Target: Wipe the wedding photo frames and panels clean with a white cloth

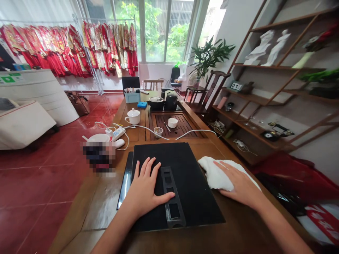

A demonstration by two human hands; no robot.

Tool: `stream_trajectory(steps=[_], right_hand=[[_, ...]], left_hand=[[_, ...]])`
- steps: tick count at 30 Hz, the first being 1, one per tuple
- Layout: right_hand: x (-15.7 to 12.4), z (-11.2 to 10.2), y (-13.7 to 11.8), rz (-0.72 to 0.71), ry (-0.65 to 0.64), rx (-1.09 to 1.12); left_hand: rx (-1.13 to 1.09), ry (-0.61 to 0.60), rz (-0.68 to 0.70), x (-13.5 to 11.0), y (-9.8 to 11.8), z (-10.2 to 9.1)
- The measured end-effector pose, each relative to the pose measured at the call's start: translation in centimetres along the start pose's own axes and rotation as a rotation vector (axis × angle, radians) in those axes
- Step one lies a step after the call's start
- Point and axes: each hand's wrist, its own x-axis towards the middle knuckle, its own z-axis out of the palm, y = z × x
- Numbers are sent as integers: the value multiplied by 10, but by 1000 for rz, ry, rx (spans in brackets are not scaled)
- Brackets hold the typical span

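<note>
My left hand lies flat with its fingers spread on a large black panel. Its thumb touches a dark plastic strip with square openings, which runs along the panel. Beneath the panel's left edge, a glossy black sheet sticks out. To the right of the panel, my right hand grips a white cloth and presses it against the wooden table. The fingertips of that hand are partly hidden in the cloth's folds.
A white cable crosses the table behind the panel. Beyond it are a slatted tea tray with a small white cup, a lidded mug and a kettle. A power strip and mouse lie left; shelves stand right.
</note>
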Motion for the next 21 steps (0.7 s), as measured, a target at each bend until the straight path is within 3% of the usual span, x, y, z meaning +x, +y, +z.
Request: stream_trajectory(steps=[4,8,12,15,18,21], right_hand=[[5,-2,8,-52,32,29],[22,-34,-5,9,71,19],[62,-76,-50,-15,195,54],[101,-94,-91,-207,166,46],[132,-93,-119,-296,84,-12],[149,-81,-131,-334,0,-75]], left_hand=[[-18,-4,39,-1,-2,-1],[-15,-11,52,0,-2,-3],[-28,-5,51,0,-1,-4],[-32,-7,61,0,-1,-4],[-31,-10,68,0,-2,-4],[-23,-10,63,1,-2,-3]])
